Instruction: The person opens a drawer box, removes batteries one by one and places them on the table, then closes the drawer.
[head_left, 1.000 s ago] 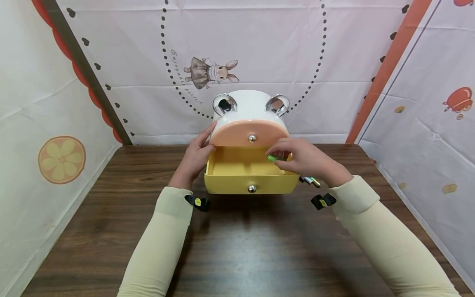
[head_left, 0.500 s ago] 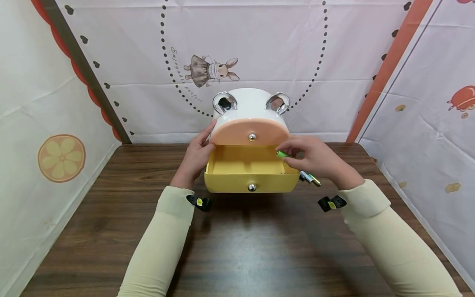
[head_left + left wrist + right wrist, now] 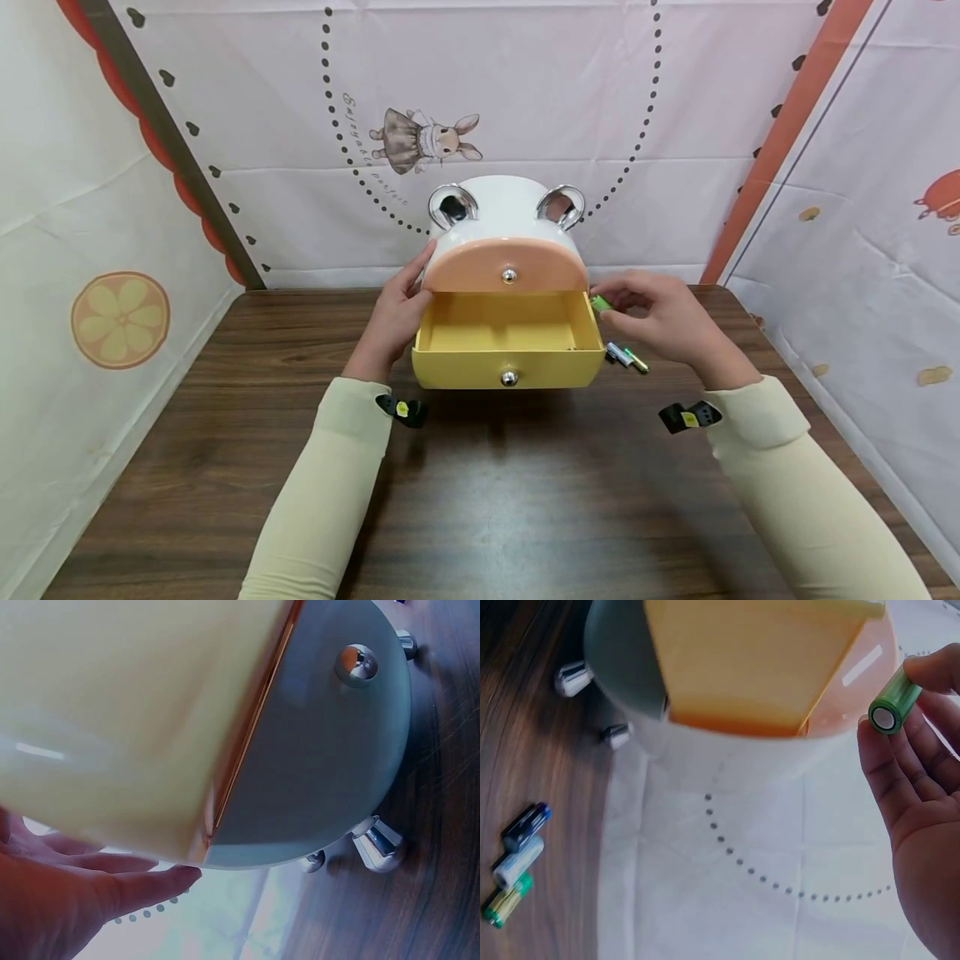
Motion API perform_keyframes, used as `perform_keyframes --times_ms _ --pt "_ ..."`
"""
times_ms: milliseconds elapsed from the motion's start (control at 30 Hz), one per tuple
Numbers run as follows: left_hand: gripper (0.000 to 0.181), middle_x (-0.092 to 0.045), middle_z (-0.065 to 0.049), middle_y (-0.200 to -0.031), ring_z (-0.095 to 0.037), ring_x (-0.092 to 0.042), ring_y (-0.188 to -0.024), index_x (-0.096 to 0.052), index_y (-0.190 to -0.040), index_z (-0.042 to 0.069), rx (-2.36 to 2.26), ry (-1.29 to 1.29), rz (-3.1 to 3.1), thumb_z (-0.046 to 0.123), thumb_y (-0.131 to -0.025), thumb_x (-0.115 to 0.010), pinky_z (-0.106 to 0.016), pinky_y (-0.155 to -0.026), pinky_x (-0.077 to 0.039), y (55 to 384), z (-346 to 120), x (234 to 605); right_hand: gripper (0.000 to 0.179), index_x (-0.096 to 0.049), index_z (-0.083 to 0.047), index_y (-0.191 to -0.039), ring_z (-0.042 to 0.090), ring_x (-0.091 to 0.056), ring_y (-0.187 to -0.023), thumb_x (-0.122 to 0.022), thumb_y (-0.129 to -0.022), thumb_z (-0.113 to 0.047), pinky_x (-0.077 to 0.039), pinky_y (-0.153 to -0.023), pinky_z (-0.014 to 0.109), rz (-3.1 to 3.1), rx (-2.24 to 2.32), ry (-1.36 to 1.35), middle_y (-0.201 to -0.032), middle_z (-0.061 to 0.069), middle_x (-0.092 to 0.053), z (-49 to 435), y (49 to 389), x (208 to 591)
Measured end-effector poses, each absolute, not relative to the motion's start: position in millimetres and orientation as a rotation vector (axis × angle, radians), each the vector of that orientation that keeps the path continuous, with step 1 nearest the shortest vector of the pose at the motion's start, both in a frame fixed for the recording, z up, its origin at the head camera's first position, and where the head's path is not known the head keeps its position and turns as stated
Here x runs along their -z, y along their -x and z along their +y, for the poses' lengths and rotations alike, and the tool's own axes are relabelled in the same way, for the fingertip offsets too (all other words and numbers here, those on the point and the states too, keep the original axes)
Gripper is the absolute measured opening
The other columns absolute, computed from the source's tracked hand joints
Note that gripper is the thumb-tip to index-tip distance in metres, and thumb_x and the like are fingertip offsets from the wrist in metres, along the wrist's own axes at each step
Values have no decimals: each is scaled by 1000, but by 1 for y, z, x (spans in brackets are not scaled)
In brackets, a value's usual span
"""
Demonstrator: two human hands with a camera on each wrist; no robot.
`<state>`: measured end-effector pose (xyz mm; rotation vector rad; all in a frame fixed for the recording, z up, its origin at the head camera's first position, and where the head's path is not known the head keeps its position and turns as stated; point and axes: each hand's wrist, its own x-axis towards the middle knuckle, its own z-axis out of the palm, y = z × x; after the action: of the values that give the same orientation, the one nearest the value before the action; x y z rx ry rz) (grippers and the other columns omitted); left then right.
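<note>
A green cylindrical battery [image 3: 601, 303] is pinched between the thumb and fingertips of my right hand [image 3: 660, 321], just outside the right side of the small cabinet [image 3: 498, 208]. The right wrist view shows the flat end of that battery [image 3: 885, 716] facing the camera. The cabinet's yellow drawer [image 3: 510, 369] is pulled out, and its visible floor is bare except for a tiny speck near the front right corner. My left hand [image 3: 397, 312] rests against the cabinet's left side, its fingers fairly straight along the wall and its thumb near the front edge.
Beside the cabinet on the right, three batteries [image 3: 517, 862] lie together on the wooden table [image 3: 487, 500]. The peach upper drawer [image 3: 506, 262] and grey-green lower drawer [image 3: 322, 750] are closed. A patterned cloth [image 3: 570, 100] hangs close behind.
My right hand has moved right with the green battery, from over the yellow drawer to beyond its right wall. My left hand has stayed on the cabinet's side.
</note>
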<state>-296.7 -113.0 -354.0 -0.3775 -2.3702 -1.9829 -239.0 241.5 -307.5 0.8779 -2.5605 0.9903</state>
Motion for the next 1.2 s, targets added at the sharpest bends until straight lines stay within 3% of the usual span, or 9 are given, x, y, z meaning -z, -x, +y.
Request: perform_keyframes --times_ms 200,533,800,1200 --pt "62 -22 12 -160 -22 -31 -145 -35 -147 45 1991 387 -2358 9 -98 -46 -53 -107 -38 297 -113 355 23 -69 -8 -112 5 -58 -85 -66 -90 -8 -48 -75 9 -2592 -1001 -771 -99 6 -68 253 237 315" --pt "63 -24 14 -159 -20 -34 -143 -34 -147 46 1959 387 -2370 9 -98 -46 -50 -107 -41 296 -113 357 22 -69 -11 -111 13 -60 -82 -67 -91 -17 -50 -69 17 -2747 -929 -463 -94 4 -67 267 239 333" --pt "64 -24 15 -159 -17 -36 -142 -35 -144 50 1983 363 -2376 7 -97 -45 -49 -107 -41 296 -113 356 21 -70 -9 -109 18 -62 -81 -69 -89 -16 -50 -65 20 -2766 -875 -414 -93 6 -69 277 239 348" --pt "65 -20 7 -162 -22 -34 -143 -31 -151 36 2046 346 -2386 3 -96 -44 -52 -109 -38 287 -111 340 23 -69 -5 -112 24 -63 -86 -68 -90 -12 -53 -68 33 -2860 -815 -297 -97 12 -70 291 240 370"
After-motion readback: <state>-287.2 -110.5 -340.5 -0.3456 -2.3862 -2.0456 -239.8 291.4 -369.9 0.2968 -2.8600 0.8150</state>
